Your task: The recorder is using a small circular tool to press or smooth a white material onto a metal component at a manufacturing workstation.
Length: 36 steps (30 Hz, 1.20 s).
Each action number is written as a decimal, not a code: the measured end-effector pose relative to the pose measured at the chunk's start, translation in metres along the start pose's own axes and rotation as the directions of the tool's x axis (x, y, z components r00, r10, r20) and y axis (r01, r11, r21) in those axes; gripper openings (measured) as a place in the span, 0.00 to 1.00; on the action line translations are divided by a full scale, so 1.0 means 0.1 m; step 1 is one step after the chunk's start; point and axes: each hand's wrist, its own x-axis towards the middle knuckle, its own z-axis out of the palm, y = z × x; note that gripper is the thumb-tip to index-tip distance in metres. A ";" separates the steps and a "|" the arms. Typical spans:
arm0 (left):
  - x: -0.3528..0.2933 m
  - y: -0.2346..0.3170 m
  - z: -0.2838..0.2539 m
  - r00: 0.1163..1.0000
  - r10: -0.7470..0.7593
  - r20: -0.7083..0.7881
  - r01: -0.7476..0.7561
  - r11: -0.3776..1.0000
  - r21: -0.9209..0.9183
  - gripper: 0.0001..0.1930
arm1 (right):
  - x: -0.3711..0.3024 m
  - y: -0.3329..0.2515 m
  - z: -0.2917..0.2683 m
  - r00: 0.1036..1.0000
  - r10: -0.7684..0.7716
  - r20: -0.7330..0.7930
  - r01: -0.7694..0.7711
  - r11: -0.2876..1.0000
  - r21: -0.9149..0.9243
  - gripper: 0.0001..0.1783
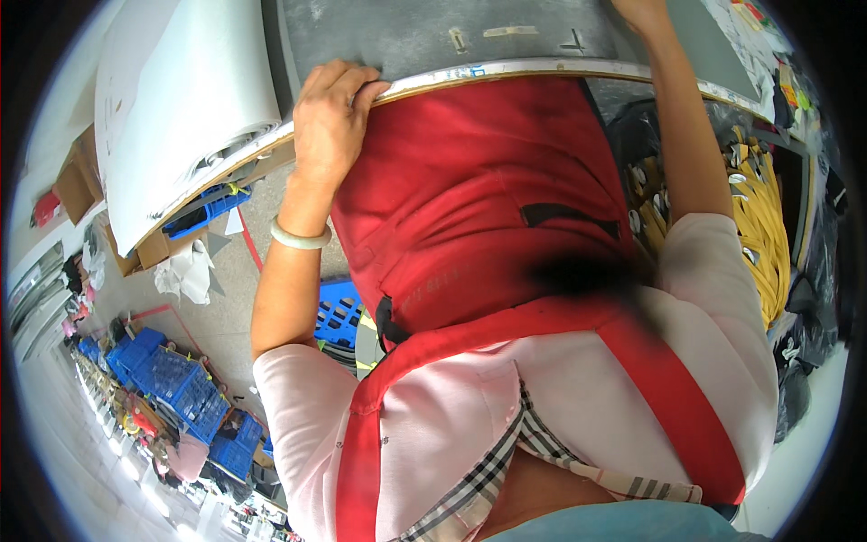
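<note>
At the front edge of a dark grey work table (397, 36), my left hand (332, 113) rests with its fingers bent and close together, the thumb along the pale rim. Whatever lies under those fingertips, if anything, is hidden. A light bangle (301, 237) circles that wrist. My right hand (641, 14) reaches over the table at the top of the view, and the picture's edge cuts off its fingers. Between the hands, small strips of tape (510, 32) are stuck to the grey surface. My red apron (488, 181) touches the table's edge.
A thick roll of white sheet (190, 90) lies on the table's left part. Yellow strips (759, 226) hang in a bundle by my right arm, near black plastic bags (795, 384). Blue crates (176, 375) and cardboard boxes (81, 176) stand to the left.
</note>
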 end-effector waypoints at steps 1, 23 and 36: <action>0.00 0.00 0.00 1.000 0.002 0.002 -0.002 1.000 -0.006 0.09 | 0.00 0.00 0.01 1.000 -0.001 -0.007 0.001 1.000 -0.005 0.13; -0.02 -0.02 0.01 0.999 0.032 -0.005 -0.032 0.999 0.031 0.09 | -0.08 0.12 0.10 0.994 -0.087 -0.068 0.088 0.996 0.013 0.14; 0.91 0.30 0.77 0.996 0.077 0.034 -0.074 0.994 -0.077 0.09 | 0.08 0.31 -0.03 0.993 -0.096 0.063 0.094 0.995 0.032 0.20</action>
